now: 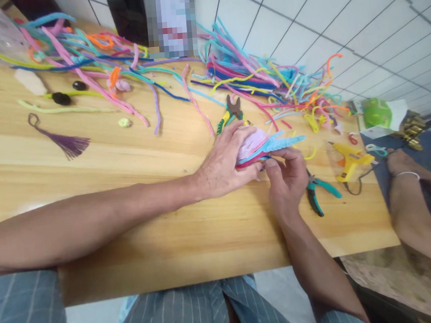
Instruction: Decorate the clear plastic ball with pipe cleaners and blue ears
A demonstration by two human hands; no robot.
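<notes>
Over the middle of the wooden table (162, 240), my left hand (219, 163) wraps round a pipe-cleaner craft piece (253, 143). Its body is lilac, with pink, red and blue strands along the lower side and a light blue wing-like part jutting right. My right hand (287, 180) pinches at the lower right edge of the piece, thumb against forefinger; what lies between those fingertips is too small to make out. Just beyond my left hand are green-and-yellow pliers (233, 108), partly hidden. Teal-handled pliers (320, 193) lie right of my right hand.
Loose pipe cleaners (245, 69) are heaped along the back. A purple tassel (62, 138) and black oval pieces (61, 98) lie at left. A yellow glue gun (352, 160) with a cord rests at right, near small scissors (376, 150). Another person's arm (412, 200) is at far right.
</notes>
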